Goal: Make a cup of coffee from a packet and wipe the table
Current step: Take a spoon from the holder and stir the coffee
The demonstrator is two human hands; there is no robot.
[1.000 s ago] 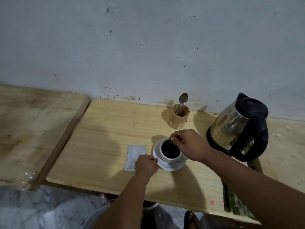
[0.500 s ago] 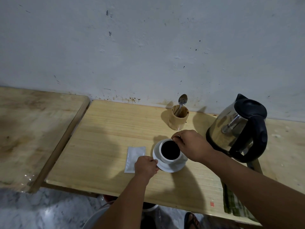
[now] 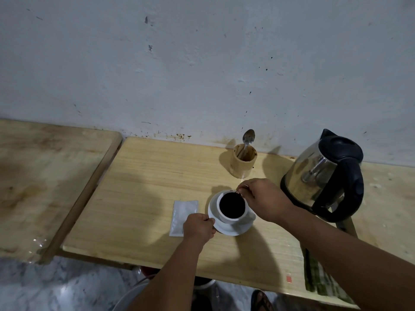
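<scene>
White cup full of dark coffee sits on white saucer, mid wooden surface. Left hand grips saucer's left rim, fingers curled on it. Right hand over cup's far-right rim, fingers pinched narrow on something small and thin; cannot tell what. White packet lies flat just left of saucer, partly under left hand. Bamboo holder with spoon stands behind cup near wall. Steel kettle right of cup. Green checked cloth at surface's near-right edge.
</scene>
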